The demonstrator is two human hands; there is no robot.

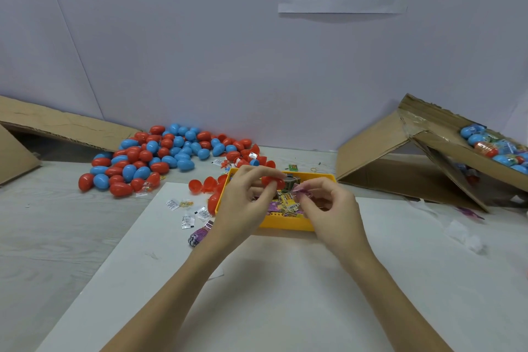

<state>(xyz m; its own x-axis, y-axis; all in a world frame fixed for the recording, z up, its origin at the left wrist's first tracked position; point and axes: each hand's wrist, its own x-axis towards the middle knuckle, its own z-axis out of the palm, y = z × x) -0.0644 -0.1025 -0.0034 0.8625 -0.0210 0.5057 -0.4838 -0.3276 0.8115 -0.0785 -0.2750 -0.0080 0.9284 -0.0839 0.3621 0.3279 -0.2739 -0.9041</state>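
Observation:
My left hand (245, 200) grips a red plastic egg half (273, 181) over a yellow tray (285, 223). My right hand (328, 206) pinches a small purple packet (298, 188) just right of the egg half, also above the tray. The tray holds several small printed packets (285, 203) in purple and yellow. Both hands hide much of the tray's inside.
A big heap of red and blue plastic eggs (160, 157) lies at the back left. Red egg halves (205, 184) and small white sachets (185, 213) sit left of the tray. A tilted cardboard box (445, 151) with wrapped eggs stands at right; flat cardboard (57, 126) at left.

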